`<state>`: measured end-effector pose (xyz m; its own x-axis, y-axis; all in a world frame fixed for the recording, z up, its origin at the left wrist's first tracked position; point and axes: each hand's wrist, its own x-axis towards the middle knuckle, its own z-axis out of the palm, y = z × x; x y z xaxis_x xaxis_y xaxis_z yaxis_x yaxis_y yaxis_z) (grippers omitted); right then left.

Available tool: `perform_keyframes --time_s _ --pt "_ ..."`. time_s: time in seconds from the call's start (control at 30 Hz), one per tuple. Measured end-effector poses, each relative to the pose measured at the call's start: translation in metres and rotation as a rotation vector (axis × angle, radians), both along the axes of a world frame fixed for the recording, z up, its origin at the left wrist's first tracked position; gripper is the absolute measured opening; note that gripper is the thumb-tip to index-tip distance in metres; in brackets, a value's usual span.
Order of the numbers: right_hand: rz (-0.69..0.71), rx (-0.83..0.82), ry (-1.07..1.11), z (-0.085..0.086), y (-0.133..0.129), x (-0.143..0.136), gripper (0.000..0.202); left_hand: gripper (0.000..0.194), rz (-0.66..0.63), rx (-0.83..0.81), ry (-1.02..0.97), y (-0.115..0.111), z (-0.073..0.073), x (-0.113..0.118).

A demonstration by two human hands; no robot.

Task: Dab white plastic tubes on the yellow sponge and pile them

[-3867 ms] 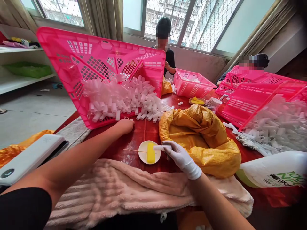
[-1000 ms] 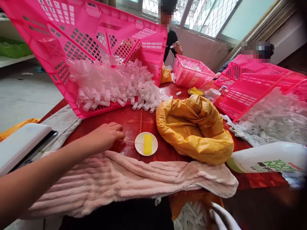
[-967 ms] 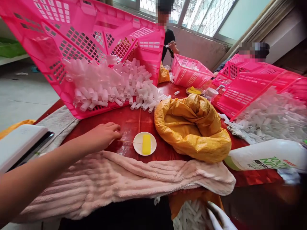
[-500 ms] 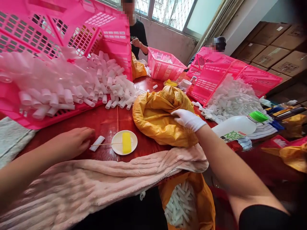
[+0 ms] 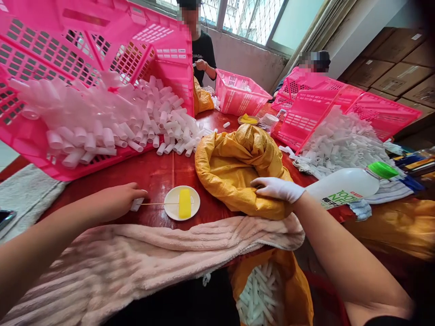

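Observation:
My bare left hand [image 5: 124,198] is at the left of the table, its fingers closed over a short white piece [image 5: 137,205]. From that piece a thin wooden stick [image 5: 156,203] runs to a small white plate [image 5: 169,210], its far end on a yellow block [image 5: 185,203]. My right hand [image 5: 277,188], in a white glove, rests at the near right rim of an orange woven sack [image 5: 224,190] with a rolled-down edge. Its fingers are loosely bent and apart, with nothing visible in them.
A tipped pink crate [image 5: 175,68] spills white tubes [image 5: 136,131] at left. At right lie another pink crate [image 5: 306,113], white tubes and a green-capped bottle [image 5: 353,181]. A pink towel [image 5: 152,244] lines the near edge, above an orange sack of white tubes. Two people sit across.
My left hand has moved right onto the white piece, covering much of it. My right hand stays at the sack's rim, its fingers shifted slightly. The whole view has shifted a little.

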<state>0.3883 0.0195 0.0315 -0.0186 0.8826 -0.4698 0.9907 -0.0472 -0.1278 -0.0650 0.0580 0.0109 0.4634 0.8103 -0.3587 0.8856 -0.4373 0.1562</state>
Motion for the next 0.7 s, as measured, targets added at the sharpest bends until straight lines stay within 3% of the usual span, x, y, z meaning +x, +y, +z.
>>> perform_keyframes --time_s 0.07,0.2,0.3,0.43,0.53,0.6,0.7 --pt "-0.088 -0.007 -0.006 0.005 0.003 0.009 0.046 0.052 -0.012 -0.024 0.037 0.002 0.006 0.001" --pt "-0.042 -0.114 -0.189 -0.005 0.004 0.001 0.026 0.051 0.039 0.024 0.174 0.005 0.004 0.001" --pt "-0.052 0.008 -0.197 -0.013 0.006 -0.008 0.026 0.042 0.079 0.094 0.214 0.007 0.001 -0.002" --pt "-0.187 0.362 0.252 -0.008 0.009 0.006 0.033 0.038 0.092 0.111 0.080 0.003 0.003 -0.007" --pt "-0.282 0.456 0.508 -0.004 0.009 0.020 0.035 0.042 0.139 0.087 -0.051 -0.003 0.001 -0.010" --pt "-0.224 0.384 0.463 -0.006 0.004 0.020 0.035 0.038 0.157 0.081 -0.115 -0.007 -0.001 -0.012" --pt "0.051 0.337 0.242 -0.015 -0.019 0.001 0.038 0.031 0.181 0.110 -0.192 -0.015 0.002 -0.012"
